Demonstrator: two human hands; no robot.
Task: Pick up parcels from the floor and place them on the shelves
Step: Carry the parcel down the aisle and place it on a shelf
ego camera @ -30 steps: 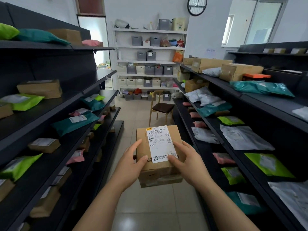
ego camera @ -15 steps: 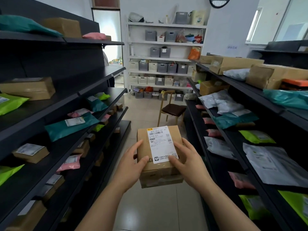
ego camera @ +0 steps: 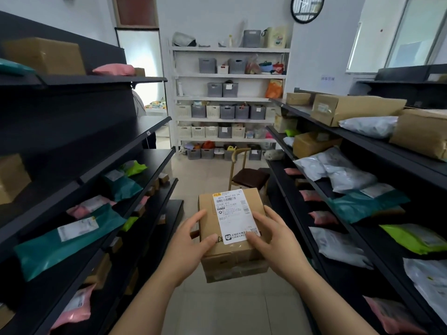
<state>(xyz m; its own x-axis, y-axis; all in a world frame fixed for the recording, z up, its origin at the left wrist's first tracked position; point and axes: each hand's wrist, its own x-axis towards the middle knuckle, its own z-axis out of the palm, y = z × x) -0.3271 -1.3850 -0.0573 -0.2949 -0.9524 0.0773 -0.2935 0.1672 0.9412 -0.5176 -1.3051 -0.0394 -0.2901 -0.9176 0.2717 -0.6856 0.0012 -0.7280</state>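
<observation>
Box (ego camera: 232,262) mid-aisle btwn L shelves (ego camera: 145,125) & R shelves (ego camera: 302,109), chair (ego camera: 249,176) ahead.

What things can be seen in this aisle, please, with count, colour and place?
cardboard box: one, brown, white label, between both hands
black racks: two, either side of aisle
soft parcels: many, teal, pink, green, grey, both racks
cardboard parcels: several, brown, both racks
white shelf unit: one, back wall
chair: one, brown seat, aisle's far end
clock: one, black rim, high on wall
left hand: one, grips box's left side
right hand: one, grips box's right side
</observation>
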